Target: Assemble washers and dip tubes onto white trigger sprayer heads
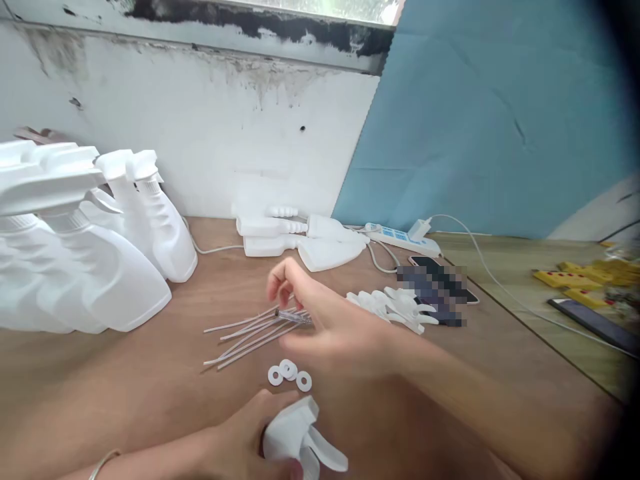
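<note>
At the bottom of the head view my left hand (250,433) is closed round a white trigger spray head (293,430), its lever pointing right. My right hand (330,313) hovers over the table with thumb and curled fingers apart, and I see nothing held between them. Just beside and below its fingers lie several thin white dip tubes (250,340), with small clear fittings (290,317) at their right ends, partly hidden by the hand. Several white ring washers (304,381) lie between my two hands. Beyond my right wrist is a pile of white trigger spray heads (393,307).
White spray bottles (125,287) with heads stand in rows at the left. More white bottles (330,243) lie near the wall. A power strip (400,239) with a plugged-in charger (419,230), a phone (445,280) and cables are at the back right. Yellow objects (575,280) lie far right.
</note>
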{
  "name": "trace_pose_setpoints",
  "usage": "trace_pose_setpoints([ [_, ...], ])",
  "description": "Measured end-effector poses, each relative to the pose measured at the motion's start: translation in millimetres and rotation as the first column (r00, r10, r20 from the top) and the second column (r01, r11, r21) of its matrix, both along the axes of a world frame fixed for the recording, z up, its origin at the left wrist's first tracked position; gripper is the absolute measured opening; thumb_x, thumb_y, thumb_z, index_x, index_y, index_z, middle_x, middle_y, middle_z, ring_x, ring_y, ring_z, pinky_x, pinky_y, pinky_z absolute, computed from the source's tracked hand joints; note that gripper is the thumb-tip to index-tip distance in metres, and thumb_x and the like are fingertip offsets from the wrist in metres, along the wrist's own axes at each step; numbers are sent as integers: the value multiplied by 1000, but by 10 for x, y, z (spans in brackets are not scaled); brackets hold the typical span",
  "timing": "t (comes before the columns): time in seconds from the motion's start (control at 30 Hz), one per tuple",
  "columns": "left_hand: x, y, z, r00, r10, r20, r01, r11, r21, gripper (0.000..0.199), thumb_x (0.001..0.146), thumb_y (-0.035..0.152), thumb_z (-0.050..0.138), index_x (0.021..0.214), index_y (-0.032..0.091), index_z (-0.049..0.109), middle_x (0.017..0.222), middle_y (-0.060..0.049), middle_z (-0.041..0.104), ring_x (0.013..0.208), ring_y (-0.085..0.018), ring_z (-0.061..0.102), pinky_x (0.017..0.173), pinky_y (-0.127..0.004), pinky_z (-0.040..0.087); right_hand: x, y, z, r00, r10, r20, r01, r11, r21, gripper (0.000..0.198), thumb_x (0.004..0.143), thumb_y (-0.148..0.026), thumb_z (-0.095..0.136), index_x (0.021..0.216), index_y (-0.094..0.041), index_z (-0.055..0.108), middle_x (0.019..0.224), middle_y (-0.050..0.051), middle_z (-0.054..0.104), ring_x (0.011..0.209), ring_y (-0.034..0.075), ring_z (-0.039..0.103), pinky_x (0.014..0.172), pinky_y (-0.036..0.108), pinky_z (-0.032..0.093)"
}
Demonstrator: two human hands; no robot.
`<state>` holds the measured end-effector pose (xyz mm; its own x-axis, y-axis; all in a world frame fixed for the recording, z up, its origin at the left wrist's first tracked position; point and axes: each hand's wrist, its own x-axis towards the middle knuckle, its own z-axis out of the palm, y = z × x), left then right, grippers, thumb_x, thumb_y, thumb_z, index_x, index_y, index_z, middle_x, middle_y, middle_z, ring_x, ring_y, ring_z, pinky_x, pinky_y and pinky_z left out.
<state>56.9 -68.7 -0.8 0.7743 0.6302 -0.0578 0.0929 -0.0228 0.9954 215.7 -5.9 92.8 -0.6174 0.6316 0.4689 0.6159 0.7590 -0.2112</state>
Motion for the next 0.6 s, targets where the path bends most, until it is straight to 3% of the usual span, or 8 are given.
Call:
trace_pose_setpoints([
  [0.07, 9, 134, -91, 996, 39, 78, -30, 993, -116, 54, 65, 59, 60, 88, 11, 53, 70, -1, 49, 62, -9, 39, 54, -18, 33, 87, 204, -176, 995, -81, 62, 94, 961, -259, 11, 78, -18, 49, 88, -16, 48, 84, 1, 56, 73, 11, 54, 60, 22, 44],
  [0.13, 30, 200, -146, 974, 129, 185, -75, 958, -276, 54, 60, 57, 65, 84, 11, 52, 63, 2, 45, 55, -6, 36, 49, -17, 29, 124, 326, -448, 965, -197, 171, 241, 925, -292, 11, 78, -19, 52, 88, -15, 51, 89, 4, 57, 83, 16, 54, 71, 28, 43],
  [0.2, 50, 243, -148, 927, 265, 267, -116, 877, -466, 47, 61, 54, 66, 76, 12, 49, 54, 5, 37, 45, -3, 28, 42, -15, 21, 132, 358, -699, 934, -244, 262, 305, 926, -225, 13, 80, -22, 53, 90, -15, 54, 92, 7, 57, 86, 19, 53, 74, 31, 42],
  [0.3, 84, 356, -73, 813, 452, 366, -100, 728, -678, 36, 75, 49, 53, 68, 14, 45, 45, 7, 29, 37, -2, 20, 37, -15, 15, 121, 305, -916, 889, -290, 356, 350, 930, -116, 10, 80, -21, 55, 88, -14, 57, 93, 10, 57, 87, 21, 52, 72, 31, 41],
  [0.4, 128, 512, -6, 740, 524, 421, -68, 682, -728, 33, 82, 43, 45, 66, 13, 46, 46, 5, 35, 36, -2, 23, 37, -15, 19, 113, 244, -1007, 859, -334, 388, 347, 937, 39, 5, 80, -17, 55, 83, -14, 57, 89, 10, 58, 84, 22, 52, 68, 31, 41],
  [0.5, 167, 614, -12, 741, 569, 357, -114, 630, -768, 29, 82, 41, 46, 75, 13, 50, 51, 4, 44, 36, -3, 29, 38, -15, 22, 150, 218, -1069, 870, -347, 349, 285, 934, 217, 7, 81, -15, 52, 75, -15, 55, 76, 8, 58, 75, 21, 53, 62, 31, 41],
  [0.6, 192, 648, -59, 770, 585, 253, -189, 589, -785, 26, 80, 39, 50, 78, 13, 50, 56, 1, 50, 38, -4, 36, 41, -17, 28, 277, 181, -1069, 916, -358, 182, 282, 896, 344, 11, 85, -16, 47, 76, -16, 53, 65, 5, 57, 64, 19, 54, 55, 30, 41],
])
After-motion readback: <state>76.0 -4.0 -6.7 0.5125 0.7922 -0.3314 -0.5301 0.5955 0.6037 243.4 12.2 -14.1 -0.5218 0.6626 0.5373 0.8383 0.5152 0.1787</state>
